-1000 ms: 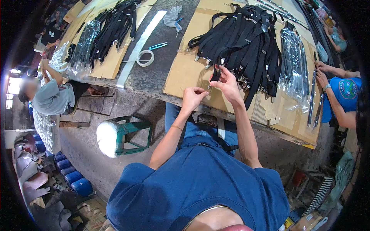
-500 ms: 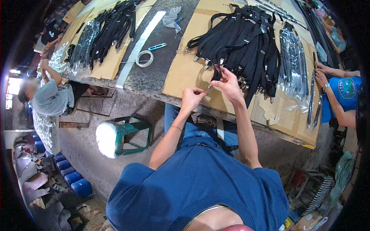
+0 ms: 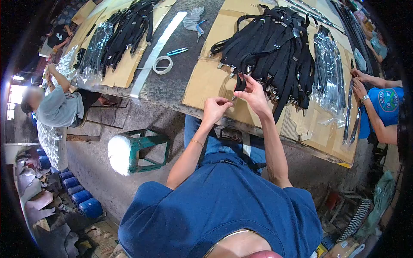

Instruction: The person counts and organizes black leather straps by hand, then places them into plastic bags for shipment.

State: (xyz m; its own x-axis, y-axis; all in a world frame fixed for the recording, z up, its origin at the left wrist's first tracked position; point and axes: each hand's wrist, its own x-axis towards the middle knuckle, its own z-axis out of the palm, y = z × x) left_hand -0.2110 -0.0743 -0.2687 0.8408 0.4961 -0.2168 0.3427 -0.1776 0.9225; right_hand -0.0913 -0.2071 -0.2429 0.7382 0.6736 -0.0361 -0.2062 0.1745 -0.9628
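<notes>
Near the front edge of the cardboard (image 3: 204,84), my right hand (image 3: 254,95) pinches a short black strap end (image 3: 240,82) with a small metal clip at its lower tip. My left hand (image 3: 215,110) is just left of it, thumb and fingers pressed together close to the clip; whatever lies between them is too small to make out. Behind my hands lies a large pile of black elastic straps (image 3: 269,47) with metal clips. To the pile's right are straps in clear plastic bags (image 3: 329,64).
A tape roll (image 3: 162,65), a blue cutter (image 3: 177,51) and a crumpled grey bag (image 3: 193,20) lie left of the cardboard. More straps (image 3: 129,34) are farther left. A green-framed stool (image 3: 148,150) stands below. One person (image 3: 60,105) sits left; another person's hands (image 3: 359,84) are at right.
Both hands stay almost in the same place, with the strap end still in my right hand. The view has shifted very slightly.
</notes>
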